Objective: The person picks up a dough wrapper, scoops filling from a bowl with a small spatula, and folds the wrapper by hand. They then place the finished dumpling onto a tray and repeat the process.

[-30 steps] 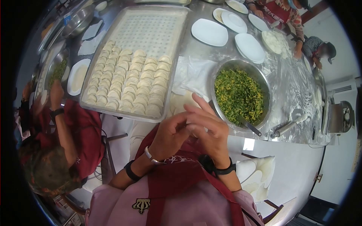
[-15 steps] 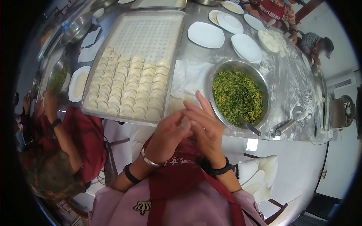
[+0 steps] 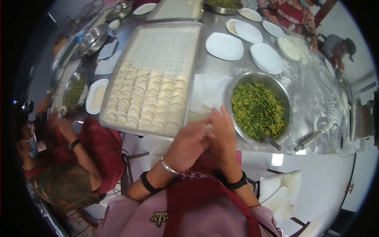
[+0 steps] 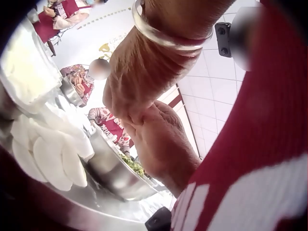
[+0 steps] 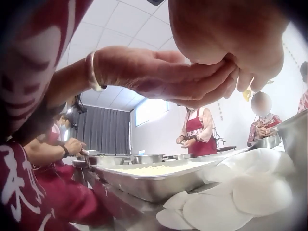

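Both hands meet in front of the apron, fingertips pressed together around a pale dumpling, mostly hidden by the fingers. The left hand, with a silver bangle at its wrist, cups it from the left. From the right, the right hand pinches it, some fingers pointing up and forward. In the right wrist view the left hand lies beneath the right hand. Round dough wrappers overlap on the table below. Close by on the right stands a steel bowl of chopped green and yellow filling with a spoon handle.
A metal tray with rows of folded dumplings lies on the left. White plates stand farther back. A rolling pin lies on the floured right side. A person in a cap works at the left.
The head view has shifted, so the table sits lower and farther right. My hands stay together, and the right hand's fingers have drawn closer and more upright around the dumpling.
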Demonstrator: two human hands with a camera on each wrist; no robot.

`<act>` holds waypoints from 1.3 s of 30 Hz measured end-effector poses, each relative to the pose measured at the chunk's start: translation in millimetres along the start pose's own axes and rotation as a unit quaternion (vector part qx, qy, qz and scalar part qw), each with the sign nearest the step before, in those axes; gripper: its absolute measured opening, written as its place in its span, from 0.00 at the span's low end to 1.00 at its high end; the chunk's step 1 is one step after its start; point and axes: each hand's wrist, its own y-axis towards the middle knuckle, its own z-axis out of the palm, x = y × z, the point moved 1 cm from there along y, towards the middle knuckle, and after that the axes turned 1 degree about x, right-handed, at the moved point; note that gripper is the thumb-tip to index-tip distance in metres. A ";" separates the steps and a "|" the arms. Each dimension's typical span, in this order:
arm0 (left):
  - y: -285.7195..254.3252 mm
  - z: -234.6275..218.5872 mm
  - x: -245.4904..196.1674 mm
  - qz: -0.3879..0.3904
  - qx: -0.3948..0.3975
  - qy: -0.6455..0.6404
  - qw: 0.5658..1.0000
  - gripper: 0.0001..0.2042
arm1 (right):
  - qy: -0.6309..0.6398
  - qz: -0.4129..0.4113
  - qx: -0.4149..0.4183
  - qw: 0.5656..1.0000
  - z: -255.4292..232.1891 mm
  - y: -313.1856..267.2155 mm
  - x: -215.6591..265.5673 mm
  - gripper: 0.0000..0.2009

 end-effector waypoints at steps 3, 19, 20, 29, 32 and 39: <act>5.6 2.3 -16.9 -0.043 -0.014 0.001 0.999 0.19 | 0.049 0.016 0.003 0.999 -10.9 -0.4 3.4 0.26; 150.9 -156.3 -140.0 0.136 -0.185 0.516 0.825 0.16 | 0.094 0.114 0.002 0.989 -48.4 -47.3 -18.5 0.13; 160.8 -166.3 -138.2 0.131 -0.181 0.538 0.813 0.16 | 0.091 0.120 0.007 0.989 -49.0 -49.4 -19.6 0.13; 201.8 -186.3 -109.4 0.159 -0.133 0.770 0.604 0.16 | 0.081 0.158 0.013 0.984 -56.9 -45.4 -23.4 0.12; 203.7 -189.2 -105.0 0.152 -0.129 0.777 0.596 0.16 | 0.079 0.166 0.018 0.983 -57.8 -43.3 -22.8 0.12; 195.2 -185.8 -106.6 0.145 -0.118 0.814 0.550 0.12 | 0.083 0.167 0.036 0.982 -54.1 -41.8 -24.2 0.13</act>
